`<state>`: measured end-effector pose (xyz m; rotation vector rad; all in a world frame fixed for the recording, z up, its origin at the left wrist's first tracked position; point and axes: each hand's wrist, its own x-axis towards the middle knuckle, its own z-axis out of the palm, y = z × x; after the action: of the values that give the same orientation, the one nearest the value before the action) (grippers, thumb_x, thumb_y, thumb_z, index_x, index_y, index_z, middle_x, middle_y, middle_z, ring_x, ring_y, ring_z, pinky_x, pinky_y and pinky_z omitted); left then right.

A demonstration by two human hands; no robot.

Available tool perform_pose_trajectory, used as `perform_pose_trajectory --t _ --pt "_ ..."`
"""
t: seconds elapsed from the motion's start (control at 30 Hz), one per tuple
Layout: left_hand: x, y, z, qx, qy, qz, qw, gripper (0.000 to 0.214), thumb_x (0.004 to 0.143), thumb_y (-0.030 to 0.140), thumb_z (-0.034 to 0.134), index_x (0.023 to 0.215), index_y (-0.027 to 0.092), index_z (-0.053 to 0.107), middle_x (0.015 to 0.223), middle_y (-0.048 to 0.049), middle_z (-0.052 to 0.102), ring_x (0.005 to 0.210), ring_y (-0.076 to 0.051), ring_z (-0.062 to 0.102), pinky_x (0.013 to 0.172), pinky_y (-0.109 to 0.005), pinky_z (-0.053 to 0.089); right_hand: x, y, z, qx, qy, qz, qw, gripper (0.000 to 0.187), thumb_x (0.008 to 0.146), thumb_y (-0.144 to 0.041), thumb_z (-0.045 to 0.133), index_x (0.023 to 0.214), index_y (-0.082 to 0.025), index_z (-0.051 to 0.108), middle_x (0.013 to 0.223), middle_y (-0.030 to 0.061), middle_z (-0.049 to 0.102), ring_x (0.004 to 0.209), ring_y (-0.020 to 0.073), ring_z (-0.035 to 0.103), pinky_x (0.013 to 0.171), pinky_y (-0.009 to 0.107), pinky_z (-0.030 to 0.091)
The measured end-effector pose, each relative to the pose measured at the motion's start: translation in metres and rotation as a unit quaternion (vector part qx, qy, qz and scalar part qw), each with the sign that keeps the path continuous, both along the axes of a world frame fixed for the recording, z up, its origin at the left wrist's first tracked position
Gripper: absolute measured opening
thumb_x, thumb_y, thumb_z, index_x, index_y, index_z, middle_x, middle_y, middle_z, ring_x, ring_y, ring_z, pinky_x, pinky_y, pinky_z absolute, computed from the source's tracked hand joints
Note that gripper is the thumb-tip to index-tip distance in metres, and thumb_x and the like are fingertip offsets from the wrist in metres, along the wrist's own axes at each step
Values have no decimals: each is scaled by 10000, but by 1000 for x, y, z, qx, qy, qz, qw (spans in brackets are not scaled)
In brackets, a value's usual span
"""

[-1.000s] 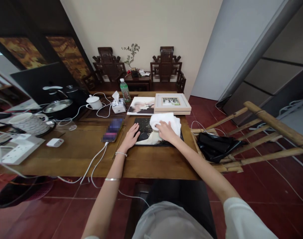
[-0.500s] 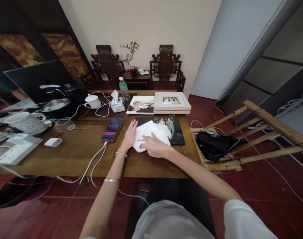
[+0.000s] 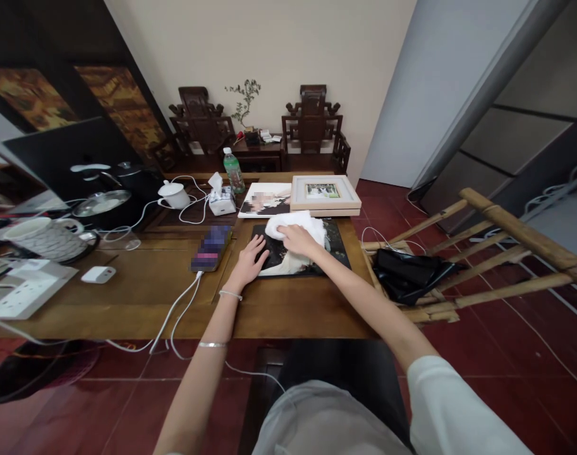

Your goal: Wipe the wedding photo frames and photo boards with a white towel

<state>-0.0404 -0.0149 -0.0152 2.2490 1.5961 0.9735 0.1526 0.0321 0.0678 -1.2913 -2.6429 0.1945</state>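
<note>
Head view | left hand [image 3: 250, 260]: spread flat across photo panel [image 3: 338, 243] edge, likely bracing it | right hand [image 3: 297, 240]: gripping bunched white cloth [image 3: 303, 218] against panel

Green bottle [image 3: 234, 172] beside tissue box [image 3: 222, 203]; black bag [image 3: 406, 276] on bamboo chair [image 3: 516, 228]

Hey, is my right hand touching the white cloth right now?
Touching: the head view shows the right hand directly on the white cloth, overlapping it with no visible gap.
</note>
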Motion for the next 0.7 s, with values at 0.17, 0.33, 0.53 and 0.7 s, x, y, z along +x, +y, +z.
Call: perform_pose_trajectory --t 0.17,0.33,0.53,0.7 --pt "-3 3 -4 18 -7 4 1000 477 900 438 433 1253 154 581 1365 -126 519 1334 -282 394 1114 -473 304 -42 18 0 -30 52 61 996 351 827 -120 382 1100 -188 593 1142 98 654 1008 248 591 797 290 416" --pt "-4 4 -6 13 -16 -5 1000 481 899 416 447 1270 132 563 1390 -142 490 1356 -277 358 1119 -479 290 -8 13 0 -30 39 28 998 349 780 -92 403 1059 -159 602 1065 126 672 925 240 607 754 267 410" --pt "-5 6 -5 3 -41 -2 999 475 886 428 467 1267 162 567 1404 -128 477 1357 -272 358 1108 -504 295 97 9 -4 0 26 -47 999 368 727 -42 366 973 -153 616 1000 136 681 896 251 602 770 286 405" --pt "-4 5 -3 6 -59 -6 998 483 877 458 478 1235 155 594 1382 -130 501 1341 -269 386 1112 -476 306 139 -28 -23 18 25 -61 998 380 714 -44 351 976 -147 607 1029 153 670 976 264 596 898 386 404"
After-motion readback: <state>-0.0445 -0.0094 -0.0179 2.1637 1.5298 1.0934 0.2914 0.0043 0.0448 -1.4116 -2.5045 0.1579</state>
